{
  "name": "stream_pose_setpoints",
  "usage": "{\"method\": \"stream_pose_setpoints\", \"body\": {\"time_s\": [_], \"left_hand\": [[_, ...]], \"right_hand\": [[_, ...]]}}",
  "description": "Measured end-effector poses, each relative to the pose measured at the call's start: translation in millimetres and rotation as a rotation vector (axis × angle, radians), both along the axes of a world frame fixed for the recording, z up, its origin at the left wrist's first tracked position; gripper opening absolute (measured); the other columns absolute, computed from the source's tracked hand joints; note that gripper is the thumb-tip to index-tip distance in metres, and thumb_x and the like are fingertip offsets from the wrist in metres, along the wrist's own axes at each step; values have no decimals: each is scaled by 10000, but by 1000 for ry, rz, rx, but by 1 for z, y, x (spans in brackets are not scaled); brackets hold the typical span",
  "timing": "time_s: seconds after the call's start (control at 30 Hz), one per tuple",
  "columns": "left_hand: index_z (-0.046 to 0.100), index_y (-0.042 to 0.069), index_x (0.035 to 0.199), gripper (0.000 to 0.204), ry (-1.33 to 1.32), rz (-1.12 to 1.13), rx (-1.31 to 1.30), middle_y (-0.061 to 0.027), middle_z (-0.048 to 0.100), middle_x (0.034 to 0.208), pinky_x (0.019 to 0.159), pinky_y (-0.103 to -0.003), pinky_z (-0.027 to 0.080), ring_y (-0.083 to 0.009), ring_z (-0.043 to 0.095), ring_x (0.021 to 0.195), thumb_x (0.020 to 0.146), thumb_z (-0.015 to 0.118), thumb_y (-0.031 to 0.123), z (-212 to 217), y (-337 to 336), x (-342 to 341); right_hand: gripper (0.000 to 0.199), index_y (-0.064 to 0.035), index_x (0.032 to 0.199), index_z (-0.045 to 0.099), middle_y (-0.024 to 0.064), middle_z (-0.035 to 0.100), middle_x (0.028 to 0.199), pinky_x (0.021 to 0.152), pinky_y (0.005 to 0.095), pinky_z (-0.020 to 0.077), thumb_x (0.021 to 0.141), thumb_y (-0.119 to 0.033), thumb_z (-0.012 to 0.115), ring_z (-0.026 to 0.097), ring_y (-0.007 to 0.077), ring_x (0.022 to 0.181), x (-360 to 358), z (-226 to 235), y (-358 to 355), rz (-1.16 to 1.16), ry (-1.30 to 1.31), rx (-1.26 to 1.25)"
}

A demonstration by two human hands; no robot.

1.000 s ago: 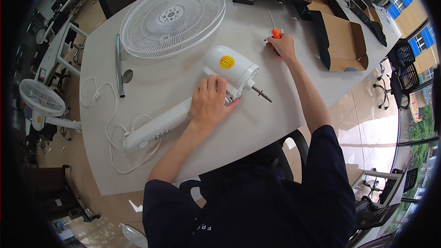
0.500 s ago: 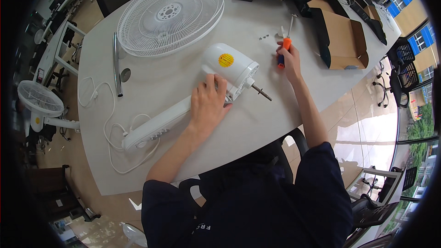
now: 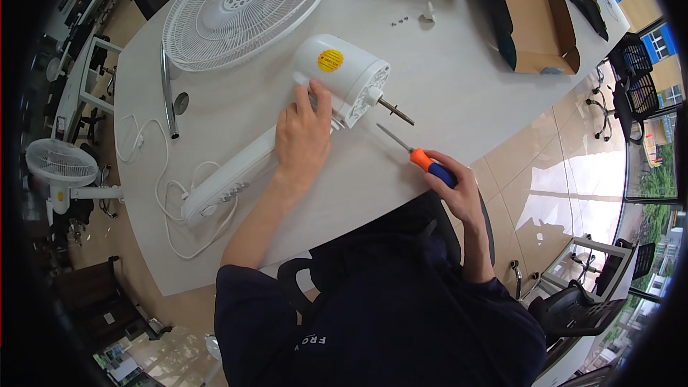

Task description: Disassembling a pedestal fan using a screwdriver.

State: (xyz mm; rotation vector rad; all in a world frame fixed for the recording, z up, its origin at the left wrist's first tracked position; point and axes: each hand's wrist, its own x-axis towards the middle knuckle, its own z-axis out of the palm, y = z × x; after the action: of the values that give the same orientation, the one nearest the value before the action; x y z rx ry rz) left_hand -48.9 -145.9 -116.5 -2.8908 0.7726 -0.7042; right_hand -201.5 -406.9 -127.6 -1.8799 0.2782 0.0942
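A white fan body lies on the table, with its rounded motor housing (image 3: 347,75) bearing a yellow sticker and a metal shaft (image 3: 398,112) sticking out to the right. My left hand (image 3: 304,136) is closed round the fan's neck just below the housing and hides that joint. The neck's long column (image 3: 236,175), with a row of buttons, runs toward the near left. In my right hand (image 3: 459,190) is a screwdriver (image 3: 421,159) with an orange and blue handle. Its tip points up and left, below the shaft and apart from it.
A round white fan grille (image 3: 244,36) lies at the far left beside a metal tube (image 3: 170,100). A white cord (image 3: 167,165) loops on the left. Several small screws (image 3: 399,21) and a white plastic piece (image 3: 428,13) lie beyond the housing. An opened cardboard box (image 3: 537,29) stands far right.
My right hand has brought the screwdriver from beside the white plastic piece toward me, turning its tip left toward the fan. My left hand keeps its hold on the neck. The whole view has shifted slightly.
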Motion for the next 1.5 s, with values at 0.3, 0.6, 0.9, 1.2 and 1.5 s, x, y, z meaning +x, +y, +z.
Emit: {"method": "stream_pose_setpoints", "body": {"time_s": [0.3,0.6,0.9,1.2,1.5], "left_hand": [[465,-35,1320,766,212,-20,-21,-164,541,1121,647,-327,571,-251,688,712,651,826,57,14,4,7],[488,36,1092,479,399,-38,-300,-152,622,1022,694,-504,558,-406,695,817,719,783,91,50,23,32],[491,34,1096,486,395,-56,-286,-138,621,1028,677,-496,553,-389,697,811,710,781,95,50,26,35],[507,59,1167,535,485,3,-284,-163,631,1086,758,-518,545,-429,669,919,701,767,90,54,24,33],[488,54,1187,570,468,-12,-277,-161,620,1083,707,-514,554,-427,676,854,700,781,98,52,22,30]], "right_hand": [[425,-17,1254,706,120,760,1022,845,287,525,847,-139,722,677,139,886,18,-12,10,-60,-171,-48],[374,-11,1212,735,74,751,1004,839,269,509,869,-161,747,645,109,874,19,-11,8,-164,-115,117],[362,-21,1201,742,93,763,1008,863,277,517,861,-146,747,668,127,886,57,-17,15,-131,-257,52],[355,-28,1197,746,102,770,1009,838,275,528,855,-123,744,678,126,865,57,-19,14,-131,-285,-4],[359,-56,1199,751,96,721,863,729,282,520,844,-109,753,664,158,756,53,7,14,-73,-335,-201]]}}
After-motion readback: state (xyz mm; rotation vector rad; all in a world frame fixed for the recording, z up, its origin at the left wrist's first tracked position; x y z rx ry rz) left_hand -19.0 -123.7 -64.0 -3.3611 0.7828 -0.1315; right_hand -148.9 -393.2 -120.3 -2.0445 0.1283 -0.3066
